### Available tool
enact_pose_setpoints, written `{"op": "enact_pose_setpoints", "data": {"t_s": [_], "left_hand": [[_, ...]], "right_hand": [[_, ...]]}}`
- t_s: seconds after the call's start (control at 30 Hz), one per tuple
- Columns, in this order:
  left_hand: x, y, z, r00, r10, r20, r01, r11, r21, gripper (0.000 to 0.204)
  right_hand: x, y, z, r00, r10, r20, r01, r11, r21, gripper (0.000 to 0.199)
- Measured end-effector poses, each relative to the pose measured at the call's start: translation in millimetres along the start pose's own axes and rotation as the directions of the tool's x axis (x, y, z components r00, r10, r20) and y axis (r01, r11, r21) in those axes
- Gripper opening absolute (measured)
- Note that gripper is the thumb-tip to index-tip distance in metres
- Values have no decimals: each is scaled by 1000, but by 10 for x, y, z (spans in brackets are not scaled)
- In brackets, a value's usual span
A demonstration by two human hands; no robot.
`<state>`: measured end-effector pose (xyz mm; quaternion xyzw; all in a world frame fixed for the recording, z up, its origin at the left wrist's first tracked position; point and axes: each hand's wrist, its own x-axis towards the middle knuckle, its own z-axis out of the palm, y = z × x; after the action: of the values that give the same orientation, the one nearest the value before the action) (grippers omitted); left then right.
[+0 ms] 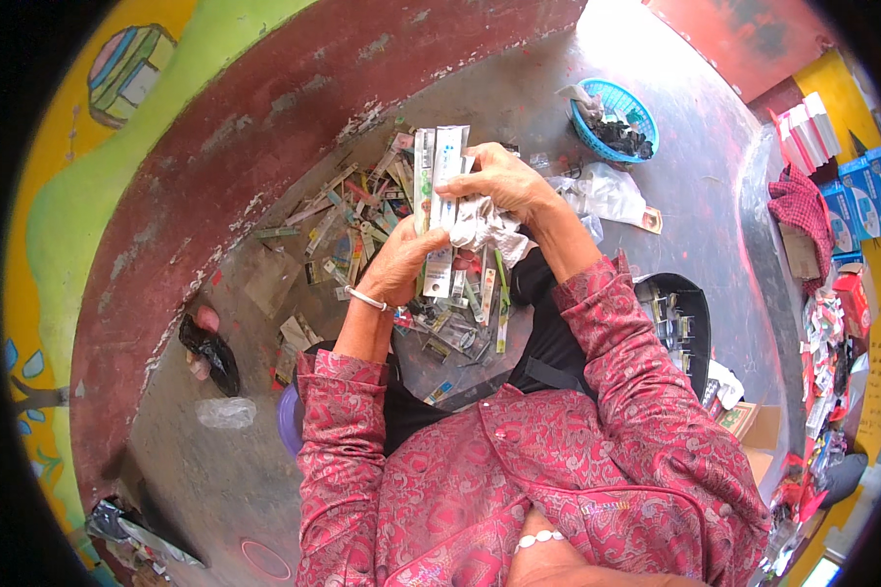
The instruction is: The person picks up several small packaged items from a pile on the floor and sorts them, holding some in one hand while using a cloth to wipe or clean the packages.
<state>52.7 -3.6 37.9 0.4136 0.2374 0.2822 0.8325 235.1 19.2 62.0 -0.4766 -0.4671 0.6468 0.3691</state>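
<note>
My left hand (397, 256) is closed on the near left side of a few long, slim white packets (446, 157), held upright in front of me. One of them, at the left, has a clear front with green in it. My right hand (504, 184) grips the same packets from the right, thumb across the front. A crumpled white cloth (486, 224) hangs below the right palm, against the packets. Under both hands lies a loose pile of slim coloured packets (328, 210), spread over the floor. Contents of the packets are too small to tell.
A blue plastic basket (631, 99) with dark scraps stands at far right, near a clear plastic bag (607, 191). A black case (680, 328) lies right of my arm. A red wall (206, 147) curves along the left. Blue boxes (866, 196) and piled goods line the right side.
</note>
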Motion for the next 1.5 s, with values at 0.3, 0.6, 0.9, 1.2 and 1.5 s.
{"op": "enact_pose_setpoints", "data": {"t_s": [0.3,0.6,0.9,1.2,1.5], "left_hand": [[2,-119,-116,986,70,-152,-75,997,-28,32],[-4,-87,-89,975,66,-214,-89,991,-102,26],[-9,-115,-225,987,-39,-155,42,999,15,34],[-84,45,-64,993,-101,65,107,989,-98,46],[32,-163,-201,990,-78,-121,73,996,-47,35]], "right_hand": [[25,25,45,1000,-16,-10,16,1000,-4,18],[-17,61,7,985,-169,-36,171,984,41,30],[-15,55,-81,986,-164,8,164,985,-54,28],[-15,17,-106,989,-145,-22,146,981,128,16],[42,92,-83,968,-131,-214,119,991,-64,10]]}}
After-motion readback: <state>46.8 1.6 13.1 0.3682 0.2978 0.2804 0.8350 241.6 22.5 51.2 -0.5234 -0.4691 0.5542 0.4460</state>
